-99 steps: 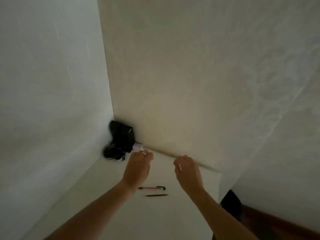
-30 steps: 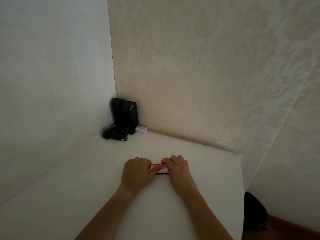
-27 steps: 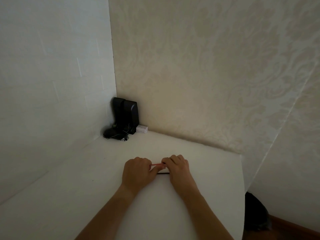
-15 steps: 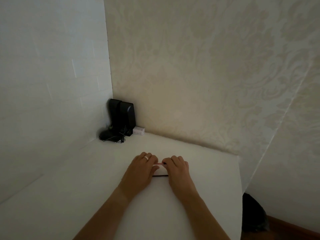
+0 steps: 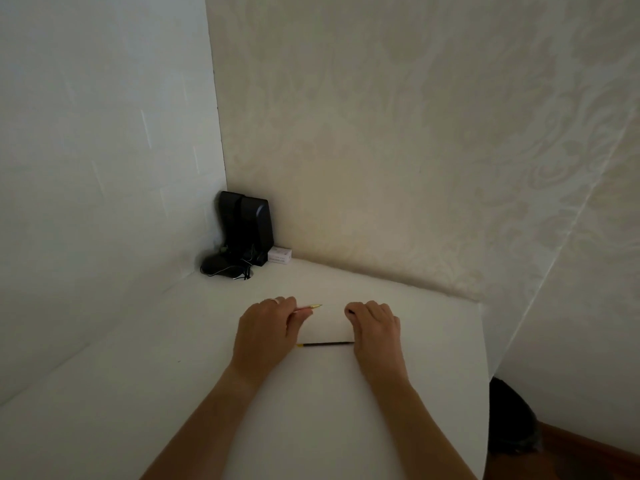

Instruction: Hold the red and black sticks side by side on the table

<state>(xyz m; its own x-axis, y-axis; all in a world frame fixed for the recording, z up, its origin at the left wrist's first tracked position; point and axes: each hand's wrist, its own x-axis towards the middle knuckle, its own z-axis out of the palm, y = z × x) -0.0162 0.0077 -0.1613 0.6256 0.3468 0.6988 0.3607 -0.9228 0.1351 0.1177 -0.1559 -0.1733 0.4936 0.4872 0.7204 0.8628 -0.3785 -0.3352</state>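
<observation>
Two pens here: left hand [image 5: 265, 329] pinches the red pen [image 5: 309, 307], tip pointing right, right hand [image 5: 375, 327] curled on something dark, black pen [image 5: 327, 344] lying crosswise between both hands mid-table [image 5: 173, 393].

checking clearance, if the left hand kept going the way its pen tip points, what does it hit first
Probably the right hand: the left hand holds a red pen aimed right across bare table. Depth is unclear.
</observation>
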